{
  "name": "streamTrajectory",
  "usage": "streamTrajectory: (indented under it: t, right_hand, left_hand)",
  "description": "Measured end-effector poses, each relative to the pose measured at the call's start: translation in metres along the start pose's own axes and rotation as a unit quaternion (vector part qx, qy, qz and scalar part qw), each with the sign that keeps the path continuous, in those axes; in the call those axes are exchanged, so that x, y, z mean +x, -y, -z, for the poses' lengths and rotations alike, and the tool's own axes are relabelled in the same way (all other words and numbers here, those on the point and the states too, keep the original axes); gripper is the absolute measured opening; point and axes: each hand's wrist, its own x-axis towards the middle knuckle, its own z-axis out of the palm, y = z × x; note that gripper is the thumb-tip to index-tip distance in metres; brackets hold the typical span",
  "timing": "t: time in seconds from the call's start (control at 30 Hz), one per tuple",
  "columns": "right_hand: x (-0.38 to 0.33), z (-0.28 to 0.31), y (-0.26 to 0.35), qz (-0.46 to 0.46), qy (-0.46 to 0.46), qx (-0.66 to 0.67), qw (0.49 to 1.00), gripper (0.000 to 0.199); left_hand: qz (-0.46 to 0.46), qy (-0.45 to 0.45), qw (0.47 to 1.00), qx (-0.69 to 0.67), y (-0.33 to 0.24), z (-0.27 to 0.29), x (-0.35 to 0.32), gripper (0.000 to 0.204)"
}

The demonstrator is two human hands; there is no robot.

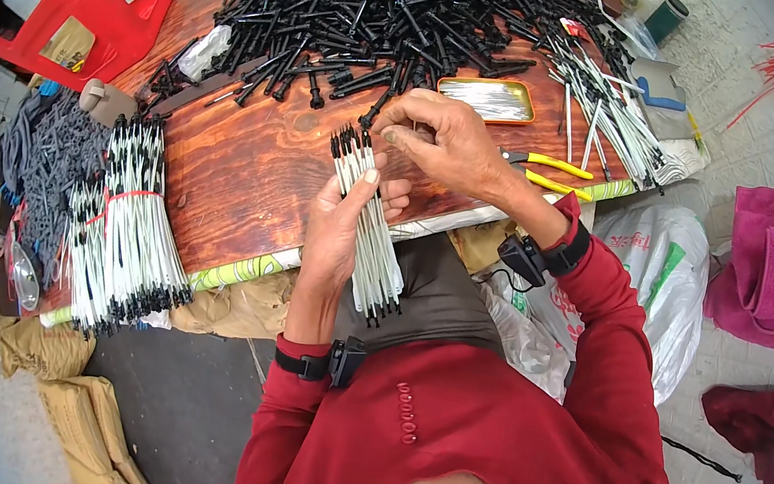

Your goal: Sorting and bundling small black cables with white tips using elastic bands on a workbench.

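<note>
My left hand (336, 224) is wrapped round a bundle of white rods with black ends (371, 252), held upright and slightly tilted over my lap at the table's near edge. Its thumb lies across the front of the rods. Just above and to the right of the bundle's top, my right hand (454, 141) has its fingers curled in a pinch close to the black tips. Whatever sits between those fingertips is too small or hidden to make out. Beyond both hands spreads a large heap of black plastic tube-like parts (383, 13).
Tied bundles of white rods (137, 223) stand at the table's left, beside a grey heap (65, 166). To the right lie yellow-handled pliers (555, 172), a tin of thin white pieces (490, 99) and loose white rods (609, 115). A red stool (128, 24) stands at the far left.
</note>
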Motion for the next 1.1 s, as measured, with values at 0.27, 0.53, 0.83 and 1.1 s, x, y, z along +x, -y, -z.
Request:
streamTrajectory:
  t: [0.27, 0.53, 0.83, 1.1]
  right_hand:
    - [0.001, -0.004, -0.002, -0.021, -0.005, -0.002, 1.0, 0.016]
    - [-0.001, -0.009, -0.007, -0.046, -0.005, 0.096, 0.994, 0.017]
    - [0.002, -0.001, 0.012, 0.013, -0.014, -0.067, 0.998, 0.015]
    - [0.009, 0.005, 0.005, -0.028, 0.055, 0.081, 0.995, 0.016]
  left_hand:
    - [-0.003, 0.002, 1.0, 0.003, 0.0, 0.0, 0.0, 0.036]
    - [-0.001, -0.003, 1.0, 0.008, -0.001, -0.002, -0.002, 0.035]
    - [-0.011, 0.004, 1.0, 0.018, 0.002, -0.002, 0.001, 0.035]
    - [-0.001, 0.017, 1.0, 0.017, 0.0, -0.001, -0.002, 0.033]
